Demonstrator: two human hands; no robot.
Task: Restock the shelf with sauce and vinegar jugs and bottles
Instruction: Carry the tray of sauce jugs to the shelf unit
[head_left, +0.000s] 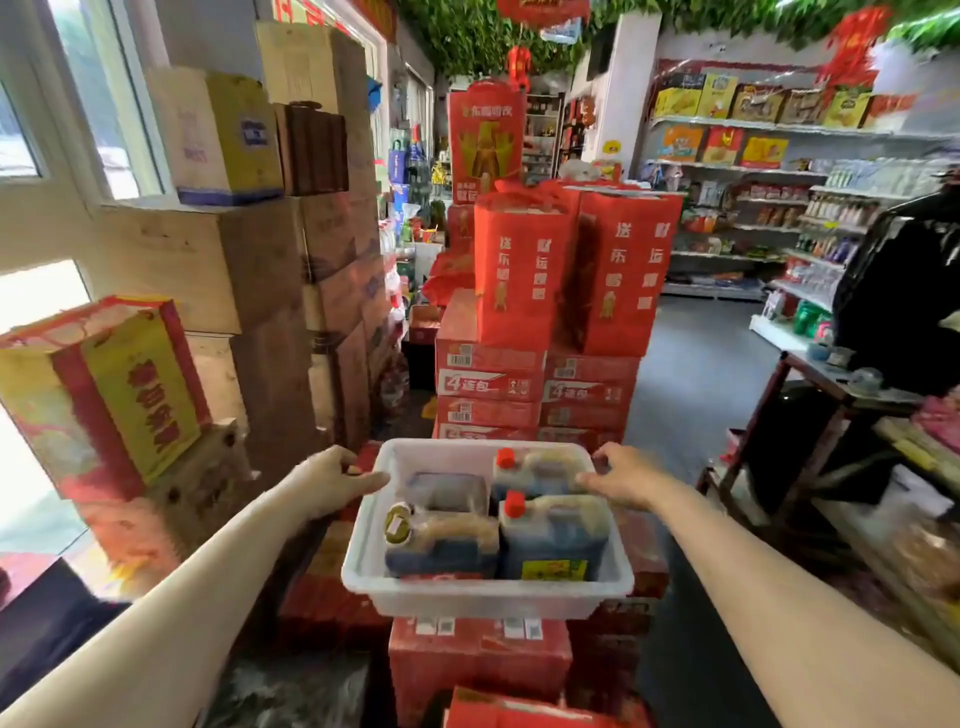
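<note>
Both our arms reach forward | left hand (332, 480) fingers curl over the white bin (363, 566) left rim | right hand (621, 475) grips its right rim | jugs (553, 538) inside (caps red), bin over red cartons (478, 660)

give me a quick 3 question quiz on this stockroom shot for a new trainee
1. True or false: both hands grip the rim of the white bin.
2. How many red-capped jugs are visible in the bin?
   A. one  B. two  C. four
3. What is the bin resting on or held just above?

Key
1. True: the left hand holds the left rim and the right hand holds the right rim.
2. B: one red-capped jug in front, a second behind it. The yellow-capped jug lies on its side.
3. The stacked red cartons; contact itself cannot be told.
</note>
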